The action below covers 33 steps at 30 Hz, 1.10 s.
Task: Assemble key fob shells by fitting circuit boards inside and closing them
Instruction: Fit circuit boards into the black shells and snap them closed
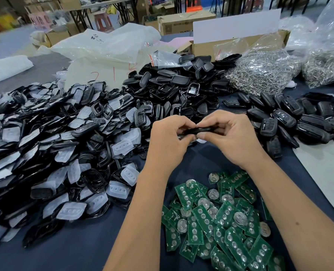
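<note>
Head view: both hands pinch a black fob above the dark-clothed table.

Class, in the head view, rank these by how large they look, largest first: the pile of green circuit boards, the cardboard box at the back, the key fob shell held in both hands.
1. Pile of green circuit boards, though it lies nearest the camera.
2. Cardboard box, far back and partly hidden, so its rank is unsure.
3. Key fob shell, mostly covered by fingers.

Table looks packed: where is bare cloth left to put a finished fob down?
Bare dark cloth shows bottom left, between the shell-and-pad heap and the left forearm. A smaller patch lies under the hands, above the green circuit boards. Elsewhere is crowded: black shells behind, assembled fobs right.
</note>
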Tool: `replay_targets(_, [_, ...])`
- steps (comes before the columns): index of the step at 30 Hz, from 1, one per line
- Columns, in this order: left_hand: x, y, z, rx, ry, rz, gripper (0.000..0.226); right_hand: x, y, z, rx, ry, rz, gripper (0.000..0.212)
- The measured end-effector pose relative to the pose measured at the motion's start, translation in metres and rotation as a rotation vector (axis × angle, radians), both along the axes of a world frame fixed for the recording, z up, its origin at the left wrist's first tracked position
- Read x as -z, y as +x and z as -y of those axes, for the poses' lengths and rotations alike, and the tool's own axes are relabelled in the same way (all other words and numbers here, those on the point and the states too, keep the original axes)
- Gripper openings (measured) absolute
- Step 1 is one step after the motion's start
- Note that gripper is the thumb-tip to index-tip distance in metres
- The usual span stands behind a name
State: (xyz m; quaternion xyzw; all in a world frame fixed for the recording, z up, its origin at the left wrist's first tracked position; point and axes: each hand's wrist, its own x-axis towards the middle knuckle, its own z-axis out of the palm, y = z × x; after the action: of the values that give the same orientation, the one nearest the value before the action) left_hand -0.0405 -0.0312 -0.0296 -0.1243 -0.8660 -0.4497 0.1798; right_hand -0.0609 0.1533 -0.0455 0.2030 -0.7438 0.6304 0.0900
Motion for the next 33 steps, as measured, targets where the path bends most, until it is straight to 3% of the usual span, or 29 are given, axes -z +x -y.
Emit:
replay_targets(8, [0.003,-0.001,-0.001,-0.018,0.068,0.024,0.021,-0.001,0.003,-0.002,-0.007,-0.059,0.117,0.025])
replay_targets(18, [0.004,0.001,-0.003,0.029,0.07,0.062,0.027,-0.001,0.002,-0.001,-0.056,0.041,0.022,0.022])
replay_targets(22, [0.002,0.002,-0.007,0.004,0.302,0.156,0.049,0.002,0.0,0.001,0.022,-0.101,0.139,0.03])
replay_targets(25, [0.002,0.003,-0.012,0.057,0.619,0.263,0.053,0.002,-0.001,0.005,0.05,-0.189,0.244,0.009])
replay_targets(26, [0.002,0.002,-0.013,0.072,0.683,0.289,0.052,0.004,-0.002,0.007,0.048,-0.198,0.267,0.014])
replay_targets(33, [0.001,0.003,-0.014,0.205,0.792,0.39,0.039,0.0,0.001,0.009,0.0,-0.341,0.423,0.032])
